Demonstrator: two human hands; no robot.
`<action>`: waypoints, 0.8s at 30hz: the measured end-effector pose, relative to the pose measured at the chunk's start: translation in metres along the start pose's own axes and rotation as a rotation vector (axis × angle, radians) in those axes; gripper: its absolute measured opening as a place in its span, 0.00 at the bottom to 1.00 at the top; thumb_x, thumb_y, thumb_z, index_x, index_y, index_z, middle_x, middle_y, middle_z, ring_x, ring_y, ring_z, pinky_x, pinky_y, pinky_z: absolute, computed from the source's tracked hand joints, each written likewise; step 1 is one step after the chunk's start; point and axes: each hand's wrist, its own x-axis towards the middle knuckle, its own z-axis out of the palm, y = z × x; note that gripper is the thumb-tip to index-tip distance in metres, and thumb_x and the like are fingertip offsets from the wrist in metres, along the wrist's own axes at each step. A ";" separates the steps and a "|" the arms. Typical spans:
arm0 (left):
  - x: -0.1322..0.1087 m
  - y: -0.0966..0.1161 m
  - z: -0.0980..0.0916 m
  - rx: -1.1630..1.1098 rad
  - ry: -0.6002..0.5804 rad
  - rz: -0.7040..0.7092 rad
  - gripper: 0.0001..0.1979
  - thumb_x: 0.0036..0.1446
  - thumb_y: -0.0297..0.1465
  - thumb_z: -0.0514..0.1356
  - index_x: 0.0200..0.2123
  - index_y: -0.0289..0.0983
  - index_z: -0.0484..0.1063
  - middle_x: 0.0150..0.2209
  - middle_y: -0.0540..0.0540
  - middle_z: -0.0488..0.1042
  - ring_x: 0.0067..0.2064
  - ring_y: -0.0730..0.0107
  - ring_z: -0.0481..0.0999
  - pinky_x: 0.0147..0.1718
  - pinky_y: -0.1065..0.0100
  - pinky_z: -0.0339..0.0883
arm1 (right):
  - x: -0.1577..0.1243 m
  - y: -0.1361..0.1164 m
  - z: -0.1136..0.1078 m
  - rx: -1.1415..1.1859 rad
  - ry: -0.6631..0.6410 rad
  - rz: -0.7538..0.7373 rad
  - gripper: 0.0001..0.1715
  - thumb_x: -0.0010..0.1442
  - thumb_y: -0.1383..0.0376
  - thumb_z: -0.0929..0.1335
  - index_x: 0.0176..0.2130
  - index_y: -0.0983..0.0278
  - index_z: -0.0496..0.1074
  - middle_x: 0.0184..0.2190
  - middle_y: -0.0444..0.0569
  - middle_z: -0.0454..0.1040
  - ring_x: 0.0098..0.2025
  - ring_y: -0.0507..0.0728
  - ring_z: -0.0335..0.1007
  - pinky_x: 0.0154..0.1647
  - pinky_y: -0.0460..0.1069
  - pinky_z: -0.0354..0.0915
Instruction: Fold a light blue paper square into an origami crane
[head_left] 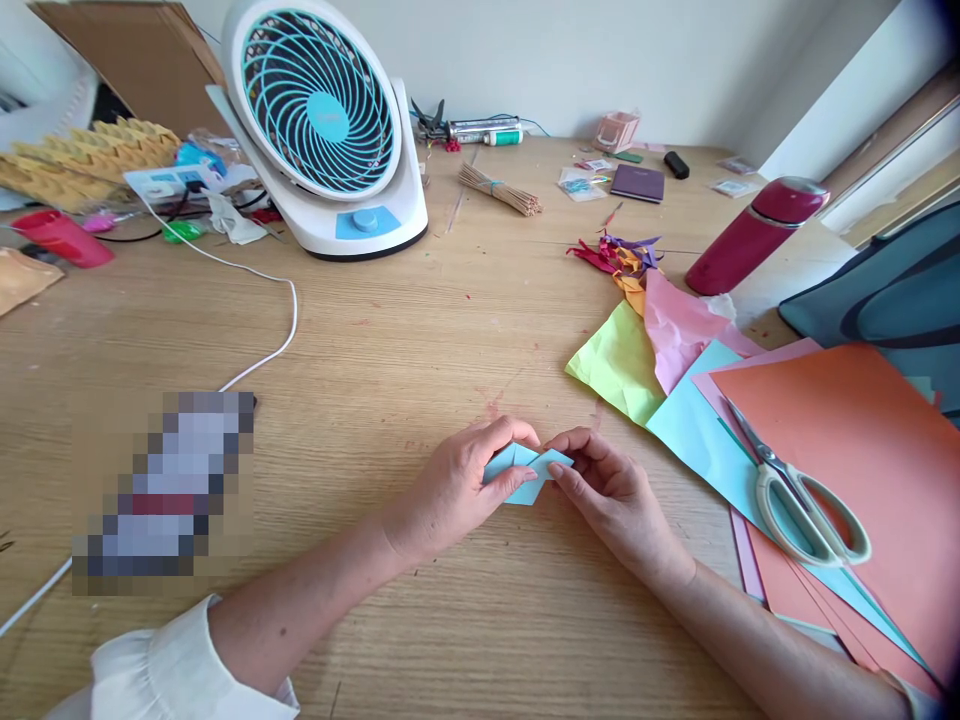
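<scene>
We see the magenta flask point(754, 237) capped at the right, its contents hidden; the red cup point(69, 241) at far left shows us little of its inside. A clear packet point(581, 184) near the back holds small blue pieces. Pixel blocks mask an object point(165, 485) on the left of the table point(405, 350), and the frame cuts off the teal bag point(885, 285) at right. The folded blue paper point(537, 490) is between both hands, over the table's near half: we see the left hand point(461, 478) pinch it between thumb and fingers, which cover part of it, while the right hand point(613, 492) nips its other end narrowly. Its long axis runs roughly left to right, a corner pointing right.
</scene>
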 end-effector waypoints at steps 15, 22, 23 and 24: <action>-0.002 0.000 -0.002 0.095 -0.088 0.050 0.07 0.64 0.22 0.52 0.41 0.40 0.64 0.31 0.55 0.68 0.28 0.78 0.65 0.29 0.74 0.58 | -0.004 -0.001 -0.003 -0.387 -0.104 -0.171 0.02 0.66 0.64 0.67 0.39 0.61 0.69 0.36 0.47 0.69 0.36 0.54 0.67 0.35 0.49 0.66; -0.001 -0.007 -0.001 0.277 -0.122 0.210 0.07 0.63 0.20 0.55 0.36 0.36 0.71 0.39 0.47 0.72 0.42 0.68 0.71 0.43 0.67 0.66 | -0.006 -0.006 -0.005 -0.801 -0.193 -0.310 0.07 0.63 0.73 0.65 0.40 0.62 0.71 0.36 0.48 0.69 0.34 0.52 0.66 0.36 0.48 0.65; -0.001 -0.008 -0.001 0.323 -0.104 0.236 0.08 0.63 0.21 0.55 0.36 0.36 0.72 0.39 0.46 0.71 0.44 0.66 0.70 0.45 0.64 0.66 | -0.005 -0.006 -0.004 -0.821 -0.191 -0.317 0.08 0.63 0.73 0.65 0.40 0.62 0.70 0.36 0.48 0.69 0.34 0.53 0.67 0.37 0.48 0.65; -0.001 -0.008 -0.001 0.364 -0.091 0.256 0.08 0.63 0.21 0.55 0.35 0.35 0.73 0.40 0.45 0.71 0.45 0.64 0.70 0.47 0.62 0.66 | -0.005 -0.007 -0.004 -0.832 -0.189 -0.324 0.08 0.63 0.74 0.65 0.39 0.62 0.70 0.36 0.48 0.69 0.34 0.53 0.67 0.37 0.48 0.65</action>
